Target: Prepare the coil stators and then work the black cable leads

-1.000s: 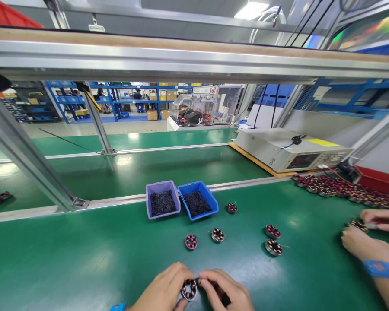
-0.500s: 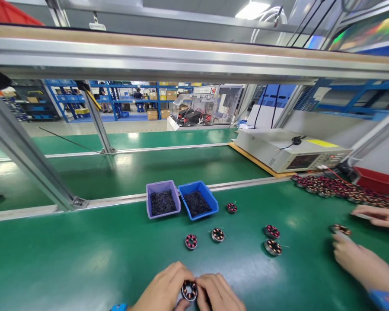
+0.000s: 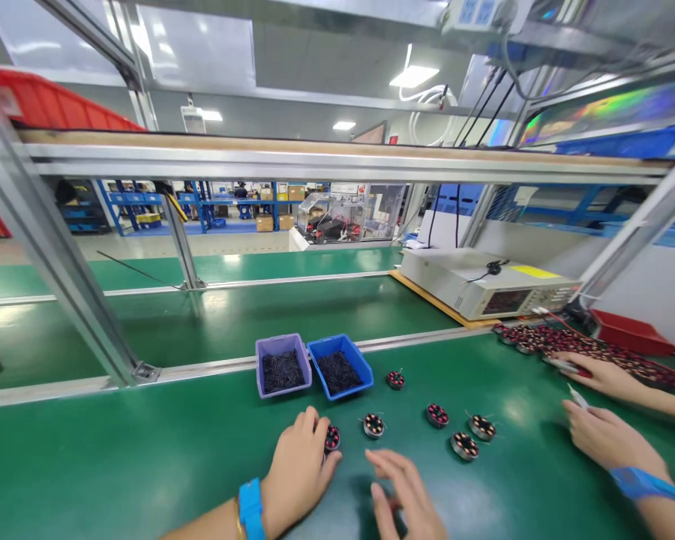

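Observation:
My left hand (image 3: 298,469) curls palm-down over a motor stator, mostly hidden under its fingers; only a sliver of rim shows. Touching or just beside those fingers sits a red-wound stator (image 3: 331,437). My right hand (image 3: 405,499) hovers at the lower middle, fingers apart, holding nothing. Ahead of it lies a copper-wound stator (image 3: 373,425) with thin wire ends sticking out. A smaller-looking red stator (image 3: 395,379) rests farther back. Right of these is a cluster: a red one (image 3: 437,415) and two copper-wound ones, one nearer (image 3: 464,445) and one farther right (image 3: 482,427).
A purple bin (image 3: 257,367) and a blue bin (image 3: 367,369) hold thin black pieces. At right, a co-worker's hands (image 3: 607,439) hold pen-like tools beside many stators (image 3: 590,345). A grey instrument (image 3: 455,277) and a red tray (image 3: 633,330) stand behind. Metal posts frame the bench.
My hands have parted: the left moved up-left to the red stator with the one held before, while the right let go. Another copper-wound stator has joined the right cluster, and the co-worker's hands shifted.

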A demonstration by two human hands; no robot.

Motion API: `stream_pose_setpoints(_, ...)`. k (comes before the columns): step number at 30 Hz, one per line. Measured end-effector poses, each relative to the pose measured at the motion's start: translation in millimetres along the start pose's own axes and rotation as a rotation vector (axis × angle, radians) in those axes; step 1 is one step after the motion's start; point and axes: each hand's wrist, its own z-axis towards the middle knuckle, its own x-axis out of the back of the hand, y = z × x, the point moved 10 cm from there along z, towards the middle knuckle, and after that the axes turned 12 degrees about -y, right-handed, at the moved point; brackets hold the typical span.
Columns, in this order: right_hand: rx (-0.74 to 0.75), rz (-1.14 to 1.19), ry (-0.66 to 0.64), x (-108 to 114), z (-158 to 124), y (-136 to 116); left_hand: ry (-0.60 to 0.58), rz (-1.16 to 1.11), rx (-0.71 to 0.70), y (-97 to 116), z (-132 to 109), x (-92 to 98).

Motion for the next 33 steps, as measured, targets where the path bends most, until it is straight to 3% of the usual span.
stream_pose_setpoints(1,0.035,-0.075,-0.074,5.2,20.6,-7.5,-0.013,0.027,-0.007,2.2,2.8,-0.3)
stream_pose_setpoints(3,-0.043,-0.302,-0.252,6.7,67.2,-7.7,-0.004,0.042,-0.034,-0.3,1.3,2.3)
stream_pose_setpoints(5,-0.06,-0.37,-0.318,6.3,113.7,-10.8,0.061,0.051,-0.063,-15.9,-5.1,13.9)
stream_pose_setpoints(7,-0.068,-0.413,-0.399,-8.1,151.9,-10.4,0.169,0.091,-0.024,-51.3,-8.8,38.4)
stream_pose_setpoints(9,-0.083,-0.435,-0.483,-29.3,176.4,-6.4,0.28,0.158,0.131,-105.9,-6.9,73.5)
stream_pose_setpoints(12,-0.125,-0.438,-0.559,-54.4,190.0,2.0,0.387,0.221,0.341,-186.1,2.9,126.3)
stream_pose_setpoints(14,-0.156,-0.433,-0.57,-60.4,190.2,7.4,0.423,0.233,0.43,-227.2,10.8,148.8)
stream_pose_setpoints(18,-0.205,-0.409,-0.547,-52.2,187.3,18.2,0.428,0.19,0.519,-277.8,23.6,155.0)
stream_pose_setpoints(21,-0.231,-0.363,-0.527,-42.8,188.3,26.5,0.462,0.161,0.556,-289.0,25.3,154.1)
stream_pose_setpoints(24,-0.251,-0.313,-0.505,-39.3,191.2,32.6,0.549,0.164,0.533,-269.6,23.6,166.6)
stream_pose_setpoints(27,-0.26,-0.271,-0.472,-39.7,194.2,33.7,0.618,0.167,0.381,-210.4,23.8,173.8)
stream_pose_setpoints(30,-0.251,-0.21,-0.419,-35.3,196.6,29.1,0.574,0.168,0.117,-112.1,24.1,147.1)
stream_pose_setpoints(31,-0.245,-0.184,-0.391,-30.4,196.6,27.1,0.506,0.163,-0.022,-71.2,25.5,127.7)
stream_pose_setpoints(33,-0.229,-0.126,-0.316,-13.8,193.1,23.1,0.234,0.067,-0.405,16.4,26.8,73.4)
